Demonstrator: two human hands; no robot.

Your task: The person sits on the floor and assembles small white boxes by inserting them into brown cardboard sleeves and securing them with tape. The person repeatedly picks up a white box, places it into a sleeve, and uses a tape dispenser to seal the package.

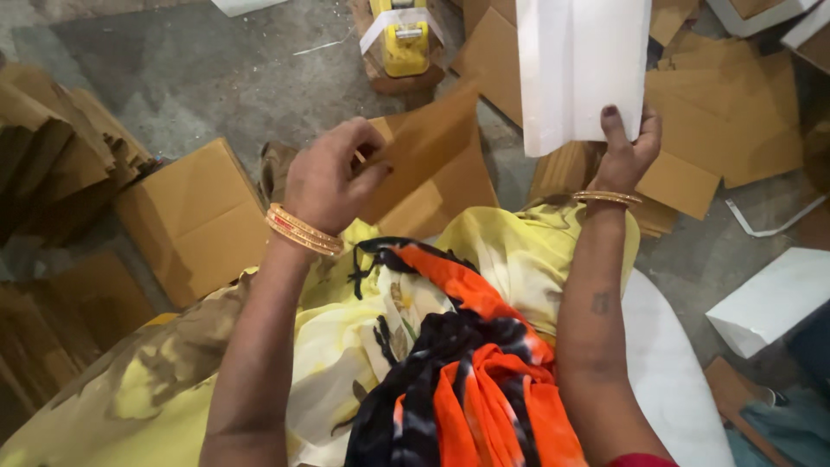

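The left hand pinches a brown cardboard sheet above the lap; the right hand grips the bottom edge of a white folded sheet. More cardboard pieces litter the grey floor, with a yellow tape dispenser ahead.

Your right hand grips a tall white flat paper bag by its lower edge; your left hand pinches a flat brown cardboard sheet. A brown cardboard box lies on the floor left, a white box right.
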